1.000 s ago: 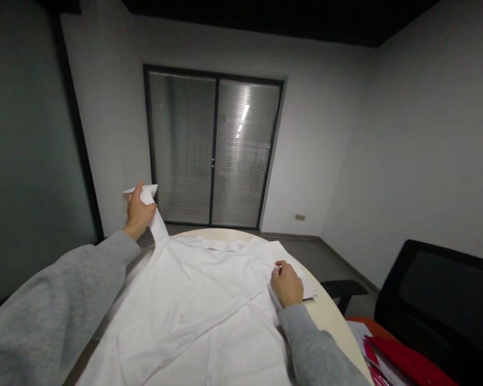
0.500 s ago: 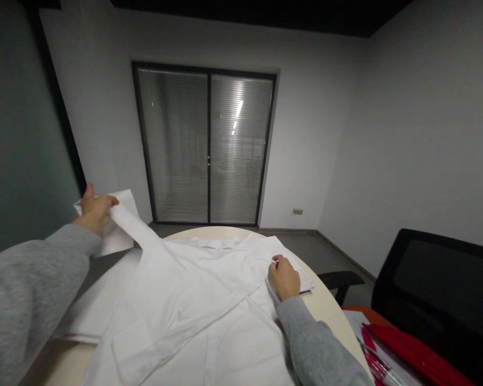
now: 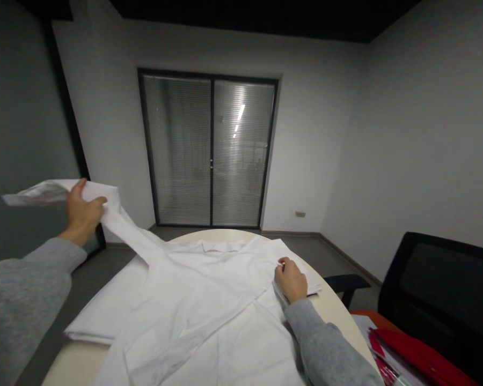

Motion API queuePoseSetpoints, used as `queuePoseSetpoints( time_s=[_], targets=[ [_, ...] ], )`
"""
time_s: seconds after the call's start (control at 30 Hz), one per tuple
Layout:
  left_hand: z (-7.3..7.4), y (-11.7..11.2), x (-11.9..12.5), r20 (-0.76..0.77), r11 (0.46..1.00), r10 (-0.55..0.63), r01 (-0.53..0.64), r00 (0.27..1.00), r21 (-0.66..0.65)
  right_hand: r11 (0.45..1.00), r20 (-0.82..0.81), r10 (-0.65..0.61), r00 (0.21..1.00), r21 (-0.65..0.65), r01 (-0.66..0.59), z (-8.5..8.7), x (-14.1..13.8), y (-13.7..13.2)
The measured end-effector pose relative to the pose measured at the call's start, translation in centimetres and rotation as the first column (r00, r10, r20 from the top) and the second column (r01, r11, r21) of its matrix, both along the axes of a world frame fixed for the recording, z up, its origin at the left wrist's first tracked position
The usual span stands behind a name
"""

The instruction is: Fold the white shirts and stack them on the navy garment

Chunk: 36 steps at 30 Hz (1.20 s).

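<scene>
Round cream table (image 3: pixel 76 367) bears a white shirt (image 3: pixel 209 300).

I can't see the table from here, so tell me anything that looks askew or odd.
One sleeve of the white shirt is not lying flat: the left hand holds it stretched up and out past the table edge. The right hand pins the other side. The shirt front is creased. Nothing looks spilled or torn.

No text, label, brand, number or sign can be read anywhere. The white shirt (image 3: pixel 209 300) is seen as plain cloth, and the red folders (image 3: pixel 421 358) are shown without legible print (they are dim and cut off at the frame's edge).
</scene>
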State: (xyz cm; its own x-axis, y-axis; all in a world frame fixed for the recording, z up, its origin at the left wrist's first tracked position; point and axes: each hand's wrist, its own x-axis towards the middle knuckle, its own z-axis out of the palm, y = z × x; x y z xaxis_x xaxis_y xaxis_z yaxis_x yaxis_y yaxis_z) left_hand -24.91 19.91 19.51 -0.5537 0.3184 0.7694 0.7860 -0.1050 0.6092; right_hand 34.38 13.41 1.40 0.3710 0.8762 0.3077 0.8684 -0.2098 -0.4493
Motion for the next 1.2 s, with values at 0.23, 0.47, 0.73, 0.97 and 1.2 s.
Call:
queuePoseSetpoints(
  time_s=[0.23,0.47,0.73,0.97,1.2],
  targets=[
    [-2.5,-6.9,18.7,-0.558,0.847,-0.530,0.367,0.639,-0.384,0.975,-0.151,0.089,0.984,0.214,-0.055,3.9,-1.3,-0.9],
    [-17.0,-15.0,28.3,-0.135,0.125,-0.991,0.425,0.008,-0.896,0.914,-0.467,0.406,0.786,0.199,-0.354,4.0,-1.7,-4.9],
    [-20.0,-16.2,26.5,-0.065,0.101,-0.994,0.561,0.085,-0.822,0.903,-0.303,0.430,0.850,0.153,-0.402,-2.9,-1.8,-7.8],
    [-18.1,-16.8,25.7,-0.266,0.449,-0.877,0.488,0.400,-0.748,0.940,-0.327,0.327,0.886,0.206,-0.271,-2.2,-0.7,-8.1],
    [-20.4,-13.2,22.7,-0.422,0.662,-0.671,0.236,0.610,-0.712,0.966,-0.123,0.259,0.958,0.016,-0.259,-2.3,-1.0,-8.8]
  ],
)
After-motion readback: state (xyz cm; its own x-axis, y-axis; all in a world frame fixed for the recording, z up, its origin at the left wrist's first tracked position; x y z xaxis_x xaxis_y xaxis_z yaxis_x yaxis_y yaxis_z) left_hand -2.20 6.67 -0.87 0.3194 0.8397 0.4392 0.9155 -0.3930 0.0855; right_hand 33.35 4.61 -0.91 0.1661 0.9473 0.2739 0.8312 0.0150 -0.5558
